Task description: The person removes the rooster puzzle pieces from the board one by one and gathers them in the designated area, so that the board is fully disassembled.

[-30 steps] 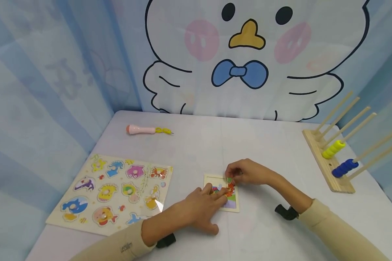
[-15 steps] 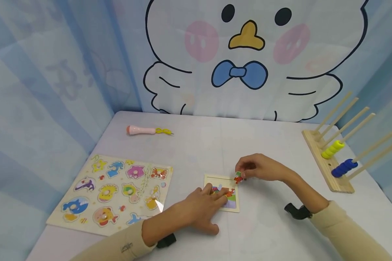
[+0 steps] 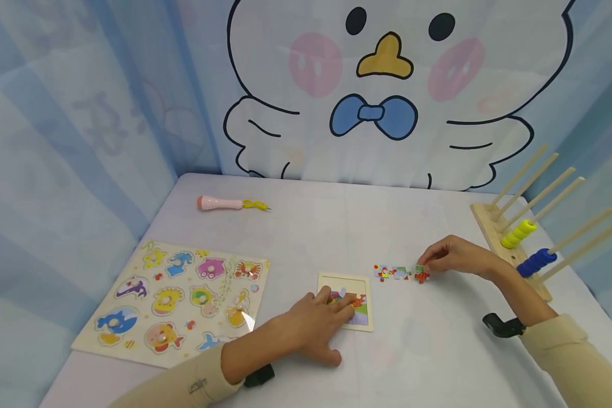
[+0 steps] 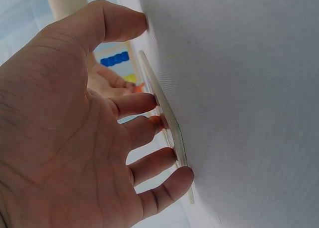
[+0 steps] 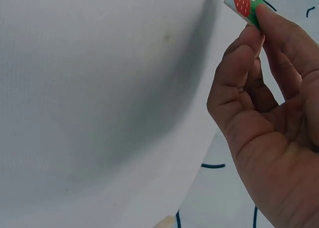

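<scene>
My left hand (image 3: 313, 326) rests on a small framed jigsaw puzzle (image 3: 343, 280), fingers spread over its lower part. Bare board shows along the puzzle's top; a coloured picture shows lower down, partly hidden by the fingers. In the left wrist view the fingertips touch the puzzle's thin board (image 4: 172, 125). Farther right, my right hand (image 3: 454, 258) pinches a red and green puzzle piece (image 3: 421, 275) between thumb and fingers, just at or above the table. To its left lie two more pieces, a white and blue one (image 3: 381, 272) and a green and grey one (image 3: 400, 273).
A large peg puzzle board (image 3: 148, 306) with sea animals lies at the left. A pink toy microphone (image 3: 221, 203) with a yellow cord sits at the back. On the right stands a wooden peg rack (image 3: 494, 232) with yellow and blue beads.
My right hand has lifted the red and green piece from the puzzle and carried it right. Two other pieces now show on the table. The left hand has stayed put.
</scene>
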Motion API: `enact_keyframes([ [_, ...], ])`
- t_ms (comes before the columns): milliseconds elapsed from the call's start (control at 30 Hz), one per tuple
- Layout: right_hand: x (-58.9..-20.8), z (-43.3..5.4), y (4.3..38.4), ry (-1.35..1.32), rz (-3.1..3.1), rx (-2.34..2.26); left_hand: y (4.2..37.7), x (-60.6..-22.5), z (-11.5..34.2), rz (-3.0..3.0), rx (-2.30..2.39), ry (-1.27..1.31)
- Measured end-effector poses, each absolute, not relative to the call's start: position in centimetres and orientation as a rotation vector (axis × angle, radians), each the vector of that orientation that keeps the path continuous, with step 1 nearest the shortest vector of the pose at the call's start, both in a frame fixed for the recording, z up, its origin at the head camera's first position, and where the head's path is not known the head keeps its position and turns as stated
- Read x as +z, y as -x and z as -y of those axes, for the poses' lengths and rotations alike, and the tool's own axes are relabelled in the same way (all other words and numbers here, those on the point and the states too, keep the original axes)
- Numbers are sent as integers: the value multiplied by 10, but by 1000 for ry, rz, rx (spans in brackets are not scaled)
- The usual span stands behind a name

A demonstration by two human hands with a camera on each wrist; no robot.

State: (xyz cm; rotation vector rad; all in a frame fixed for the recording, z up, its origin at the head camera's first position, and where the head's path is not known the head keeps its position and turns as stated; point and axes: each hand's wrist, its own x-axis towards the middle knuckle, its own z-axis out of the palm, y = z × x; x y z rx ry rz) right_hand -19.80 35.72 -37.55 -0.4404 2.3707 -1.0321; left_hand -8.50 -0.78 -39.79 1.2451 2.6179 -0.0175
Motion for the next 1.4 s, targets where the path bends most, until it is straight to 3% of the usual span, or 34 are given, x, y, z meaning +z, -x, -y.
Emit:
enact_keyframes([
  [400,-389,-351,209,453,-2493,-867,85,-399,9,-2621,-21,-1239],
  [1400,-391,-341,199,529,-2657,-760,80,-397,6,-2637,-78,-1230],
])
